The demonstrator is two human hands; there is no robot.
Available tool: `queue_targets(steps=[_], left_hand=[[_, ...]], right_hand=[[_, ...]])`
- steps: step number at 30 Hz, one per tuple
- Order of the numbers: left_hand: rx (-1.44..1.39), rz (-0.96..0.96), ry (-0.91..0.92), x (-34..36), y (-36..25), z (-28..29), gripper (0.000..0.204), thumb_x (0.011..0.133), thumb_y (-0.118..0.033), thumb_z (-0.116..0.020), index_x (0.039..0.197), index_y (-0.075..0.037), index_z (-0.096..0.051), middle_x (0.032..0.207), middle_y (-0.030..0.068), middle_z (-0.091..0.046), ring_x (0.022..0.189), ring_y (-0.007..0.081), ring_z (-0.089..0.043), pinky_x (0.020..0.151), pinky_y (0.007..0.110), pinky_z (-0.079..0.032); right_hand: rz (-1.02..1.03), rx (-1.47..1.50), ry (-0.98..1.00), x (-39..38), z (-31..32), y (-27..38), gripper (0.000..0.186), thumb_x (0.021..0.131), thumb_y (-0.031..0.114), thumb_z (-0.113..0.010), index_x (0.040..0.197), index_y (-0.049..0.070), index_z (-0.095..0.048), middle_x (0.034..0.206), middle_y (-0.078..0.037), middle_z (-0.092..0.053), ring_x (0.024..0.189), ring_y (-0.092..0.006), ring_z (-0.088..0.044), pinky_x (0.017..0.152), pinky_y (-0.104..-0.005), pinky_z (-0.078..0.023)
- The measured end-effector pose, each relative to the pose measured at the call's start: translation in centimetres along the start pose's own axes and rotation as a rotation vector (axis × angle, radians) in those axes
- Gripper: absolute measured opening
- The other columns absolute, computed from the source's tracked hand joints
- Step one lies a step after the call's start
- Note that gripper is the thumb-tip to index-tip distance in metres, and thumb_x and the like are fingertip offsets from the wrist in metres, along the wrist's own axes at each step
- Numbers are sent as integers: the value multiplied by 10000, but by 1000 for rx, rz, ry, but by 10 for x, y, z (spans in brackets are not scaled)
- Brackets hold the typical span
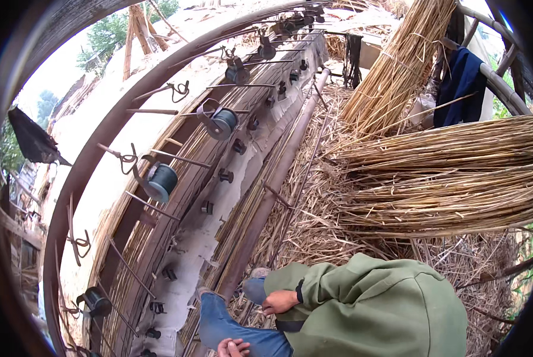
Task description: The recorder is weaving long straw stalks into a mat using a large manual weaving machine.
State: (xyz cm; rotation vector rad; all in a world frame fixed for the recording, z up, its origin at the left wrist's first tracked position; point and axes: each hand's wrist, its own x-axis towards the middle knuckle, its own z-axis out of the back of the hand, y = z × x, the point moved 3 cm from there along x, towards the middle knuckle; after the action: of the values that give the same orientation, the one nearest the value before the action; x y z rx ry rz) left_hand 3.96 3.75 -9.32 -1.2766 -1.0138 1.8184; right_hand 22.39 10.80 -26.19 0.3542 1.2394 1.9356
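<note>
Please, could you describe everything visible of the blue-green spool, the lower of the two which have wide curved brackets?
The spool is a short cylinder with a dark blue-green, smooth-looking winding; whether it is thread or wire cannot be told. It is tilted, seated in a curved grey bracket that looks like metal and bends around one side. It appears to the right of the big curved brown bar, between two thin, slanting rods. Its far side is hidden.

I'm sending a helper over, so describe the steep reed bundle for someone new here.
Find the loose straw right of the long pole. Beyond it, toward the upper right, is a thick golden reed bundle. It runs steeply, while the bundles below lie sideways.
</note>
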Motion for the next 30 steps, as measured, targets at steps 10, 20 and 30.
queue_targets(steps=[10, 20, 30], left_hand=[[-171, -171, 92, 3, 19, -3, 167, 900, -135, -512, 990, 5, -522, 828, 95, -629, 672, 146, -632, 556, 206, -458], [-460, -139, 49, -18, 45, 40, 182, 900, -124, -501, 1033, 0, -522, 878, 106, -621, 731, 164, -627, 629, 250, -490], [-594, 186, -1048, -190, 256, 142, 240, 881, -133, -502, 1083, -11, -541, 893, 52, -601, 721, 131, -605, 596, 249, -482]], right_hand=[[59, -9, -19, -15, 3, 2, 279, 865, 309, -507, 847, 42, -585, 748, -210, -588, 717, -392, -569, 652, -463, -449], [490, 77, -265, 45, 110, 179, 69, 808, 77, -591, 847, 20, -596, 711, -117, -584, 640, -241, -580, 586, -316, -454], [773, -299, 23, 205, 157, 223, 164, 929, 135, -474, 894, -12, -536, 790, -36, -512, 685, -114, -462, 660, -240, -396]])
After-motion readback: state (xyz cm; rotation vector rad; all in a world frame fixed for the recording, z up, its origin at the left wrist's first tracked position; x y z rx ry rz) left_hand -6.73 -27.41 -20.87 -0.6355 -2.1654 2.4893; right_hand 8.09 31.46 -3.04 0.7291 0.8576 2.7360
